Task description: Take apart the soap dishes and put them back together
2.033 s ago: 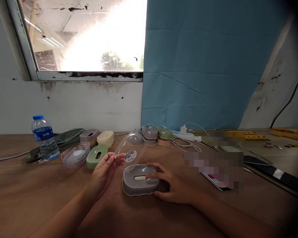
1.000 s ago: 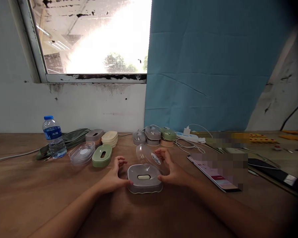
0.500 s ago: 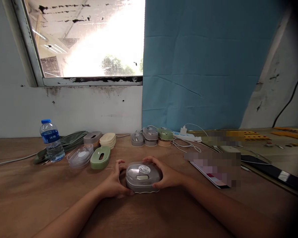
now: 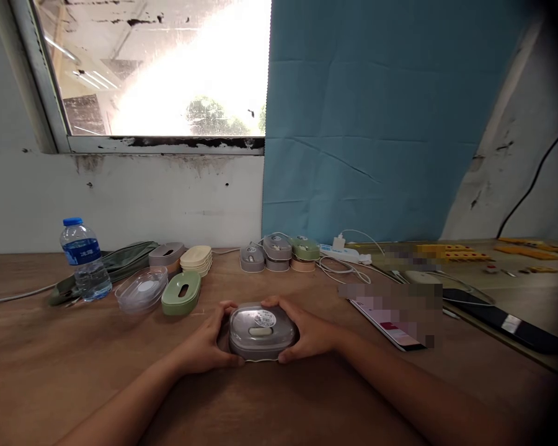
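Between my hands sits a grey oval soap box (image 4: 261,344) under a clear lid with an oval white sticker; a pale slot shows in its middle. My left hand (image 4: 209,344) curves round its left side, thumb at the front lower edge and fingers behind. On the right side, my right hand (image 4: 309,334) grips it the same way, thumb at the front corner and fingertips on the back rim. A thin cream edge shows along the bottom. The box rests on or just above the brown tabletop (image 4: 242,409); I cannot tell which.
Beyond my left hand are a green slotted tray (image 4: 181,298), clear lids (image 4: 139,294), stacked cream pieces (image 4: 196,260) and a water bottle (image 4: 86,263). Several lidded boxes (image 4: 278,248) stand at the back, near a power strip (image 4: 344,253). A phone (image 4: 393,325) lies to the right.
The view has shifted slightly, so everything appears a little further left. My left thumb and right thumb have closed a bit more snugly on the front of the soap box.
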{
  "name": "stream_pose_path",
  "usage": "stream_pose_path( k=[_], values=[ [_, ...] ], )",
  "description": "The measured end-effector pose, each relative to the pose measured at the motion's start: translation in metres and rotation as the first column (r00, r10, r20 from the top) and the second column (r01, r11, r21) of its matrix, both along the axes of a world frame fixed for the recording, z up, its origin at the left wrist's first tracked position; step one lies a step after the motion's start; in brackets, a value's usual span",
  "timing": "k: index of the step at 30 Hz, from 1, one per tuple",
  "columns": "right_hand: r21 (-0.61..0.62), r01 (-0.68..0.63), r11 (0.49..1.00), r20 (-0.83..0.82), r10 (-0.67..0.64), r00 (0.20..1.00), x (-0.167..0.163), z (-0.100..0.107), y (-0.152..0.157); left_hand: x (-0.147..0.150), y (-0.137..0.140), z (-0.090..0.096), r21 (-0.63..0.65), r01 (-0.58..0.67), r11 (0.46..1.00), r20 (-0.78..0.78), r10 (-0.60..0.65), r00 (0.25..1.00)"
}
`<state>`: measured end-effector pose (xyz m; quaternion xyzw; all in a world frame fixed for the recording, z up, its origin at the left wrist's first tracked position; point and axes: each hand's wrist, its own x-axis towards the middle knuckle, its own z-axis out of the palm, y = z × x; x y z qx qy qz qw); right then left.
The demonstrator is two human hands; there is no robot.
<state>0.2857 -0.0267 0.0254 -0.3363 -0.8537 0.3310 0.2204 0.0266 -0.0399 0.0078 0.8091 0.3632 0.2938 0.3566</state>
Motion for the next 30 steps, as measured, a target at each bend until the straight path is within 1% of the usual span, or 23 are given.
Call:
stream_pose_path(
  k=[3,6,10,12,15,17,20,24,27,30],
  values=[
    [0.014,0.001,1.0,0.006,-0.001,1.0,0.0,-0.002,0.0,0.001,-0.001,0.002,-0.003,0.01,1.0,0.007,-0.009,1.0],
    [0.012,0.007,1.0,0.009,-0.007,1.0,0.0,-0.002,0.001,0.002,0.0,0.002,-0.027,0.034,0.999,0.05,-0.033,0.998],
    [0.041,-0.046,0.998,0.022,0.046,0.999,0.005,0.001,0.003,0.002,0.002,0.001,-0.057,0.072,0.996,0.104,-0.066,0.992],
    [0.064,-0.074,0.995,0.037,0.072,0.997,0.009,0.003,0.004,0.002,0.003,0.001,-0.055,0.07,0.996,0.102,-0.064,0.993],
    [0.103,-0.063,0.993,0.059,0.057,0.997,0.014,0.002,0.006,0.004,0.003,-0.001,-0.03,0.036,0.999,0.092,-0.033,0.995],
    [0.141,-0.033,0.99,0.059,0.024,0.998,0.015,-0.002,0.007,0.003,0.005,-0.004,-0.001,-0.026,1.0,0.094,0.026,0.995],
    [0.203,0.028,0.979,0.048,-0.039,0.998,0.013,-0.007,0.01,0.0,0.01,-0.008,0.042,-0.187,0.981,0.1,0.182,0.978],
    [0.231,0.063,0.971,0.077,-0.083,0.994,0.004,-0.012,0.014,-0.006,0.019,-0.008,0.067,-0.38,0.923,0.133,0.369,0.92],
    [0.229,0.083,0.97,0.094,-0.107,0.99,-0.002,-0.013,0.016,-0.008,0.025,-0.005,0.019,-0.505,0.863,0.168,0.495,0.852],
    [0.278,0.11,0.954,0.077,-0.136,0.988,-0.006,-0.013,0.021,-0.008,0.028,-0.003,-0.041,-0.589,0.807,0.208,0.583,0.785]
  ],
)
